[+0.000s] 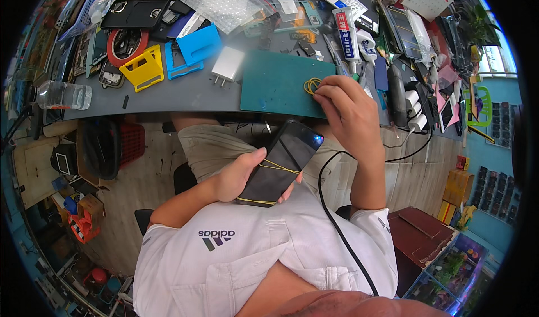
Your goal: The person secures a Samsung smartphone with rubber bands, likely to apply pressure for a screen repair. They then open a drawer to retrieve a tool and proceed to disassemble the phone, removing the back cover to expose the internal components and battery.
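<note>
My left hand (241,174) is wrapped round a black smartphone (281,157), held tilted over my lap with its dark face up. Thin yellow rubber bands are stretched across the phone, some crossing near its middle and one around its lower end. At the right side of the green mat (275,84), my right hand (351,109) pinches at a small bundle of yellow rubber bands (311,86). Its fingertips are closed together at the bundle's right edge; how many bands they grip is hidden.
Left of the mat lie a white charger (228,64), a blue phone stand (199,45) and a yellow stand (143,69). A clear bottle (64,95) lies at the far left. Beyond the mat is a glue tube (346,39). A black cable (331,205) crosses beside my right arm.
</note>
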`<action>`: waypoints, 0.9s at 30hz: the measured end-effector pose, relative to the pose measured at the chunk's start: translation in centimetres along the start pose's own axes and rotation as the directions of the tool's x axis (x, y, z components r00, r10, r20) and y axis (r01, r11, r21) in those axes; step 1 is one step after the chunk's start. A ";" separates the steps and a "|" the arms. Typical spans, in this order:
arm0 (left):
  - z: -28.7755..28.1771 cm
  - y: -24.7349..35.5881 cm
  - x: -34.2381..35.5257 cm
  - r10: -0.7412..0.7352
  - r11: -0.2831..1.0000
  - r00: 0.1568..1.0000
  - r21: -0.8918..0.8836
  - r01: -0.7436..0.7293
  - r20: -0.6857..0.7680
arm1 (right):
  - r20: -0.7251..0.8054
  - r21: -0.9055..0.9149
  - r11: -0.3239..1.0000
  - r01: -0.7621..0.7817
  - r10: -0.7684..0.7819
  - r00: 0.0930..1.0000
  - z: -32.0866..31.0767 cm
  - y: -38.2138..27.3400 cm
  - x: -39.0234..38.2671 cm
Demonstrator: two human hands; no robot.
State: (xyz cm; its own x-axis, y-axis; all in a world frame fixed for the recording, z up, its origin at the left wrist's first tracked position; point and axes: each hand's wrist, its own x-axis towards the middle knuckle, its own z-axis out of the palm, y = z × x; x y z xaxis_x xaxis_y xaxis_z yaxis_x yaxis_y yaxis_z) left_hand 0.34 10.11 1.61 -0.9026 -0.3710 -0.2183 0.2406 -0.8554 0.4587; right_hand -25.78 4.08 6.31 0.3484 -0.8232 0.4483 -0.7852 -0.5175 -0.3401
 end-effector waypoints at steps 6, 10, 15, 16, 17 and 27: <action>0.1 0.4 0.0 0.009 0.999 0.999 0.038 -0.011 0.041 | -0.072 0.254 0.946 -0.203 0.227 0.971 0.3 0.0 0.0; 0.1 0.4 0.0 0.020 1.000 0.998 0.015 -0.021 0.066 | -0.018 0.628 0.697 -0.347 0.459 0.888 0.5 -0.2 -0.2; -0.6 0.1 0.1 0.015 0.999 0.998 0.051 -0.018 0.063 | 0.147 0.863 0.315 -0.396 0.593 0.792 1.2 0.0 -0.4; -0.8 0.0 0.0 -0.002 0.999 0.999 0.052 0.000 0.048 | 0.164 0.872 0.287 -0.396 0.591 0.790 1.3 0.1 -0.3; -1.0 -0.1 0.0 -0.019 0.998 0.999 0.053 0.017 0.034 | 0.180 0.881 0.259 -0.395 0.589 0.788 1.4 0.1 -0.3; -0.1 0.9 0.3 0.077 0.997 0.996 0.017 -0.078 0.044 | 0.369 0.902 0.051 -0.428 0.424 0.827 -0.4 0.3 -1.2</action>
State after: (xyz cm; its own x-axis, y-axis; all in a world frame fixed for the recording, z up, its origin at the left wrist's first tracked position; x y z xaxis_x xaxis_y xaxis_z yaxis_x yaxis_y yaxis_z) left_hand 0.31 9.18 1.82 -0.8960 -0.4199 -0.1444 0.3042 -0.8174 0.4892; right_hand -26.61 5.00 6.05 0.1437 -0.9865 -0.0784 0.2728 0.1156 -0.9551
